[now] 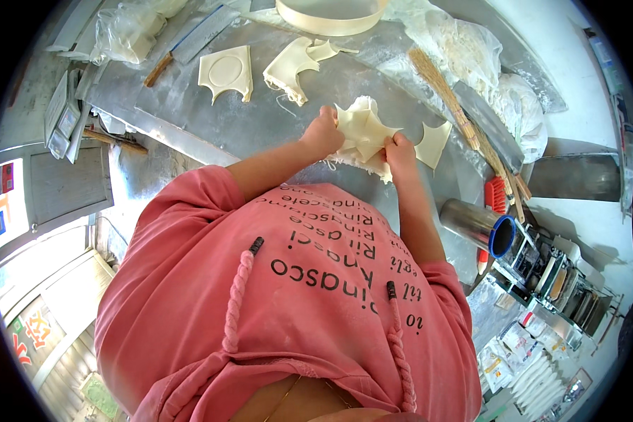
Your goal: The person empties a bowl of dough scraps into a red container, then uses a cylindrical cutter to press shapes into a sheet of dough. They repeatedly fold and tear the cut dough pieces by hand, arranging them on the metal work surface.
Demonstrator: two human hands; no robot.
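Note:
Both my hands hold a pale dough sheet scrap (362,130) with a ragged, curved outline, stretched between them above the grey work table (183,116). My left hand (323,131) is closed on its left edge. On the opposite edge, my right hand (401,153) pinches the dough. To the right of that hand lies a smaller dough piece (433,143). Farther off on the left rests a squarish dough piece (225,73) with a round outline marked in it and curved bites along its near edge. Beside it is an irregular dough scrap (294,67) with scooped-out edges.
A round pale hoop (332,22) stands at the far edge. Along the right are a straw brush (444,95), clear plastic sheeting (464,49), a metal cylinder with a blue rim (475,224) and a red brush (496,193). A wooden-handled blade (160,69) lies far left.

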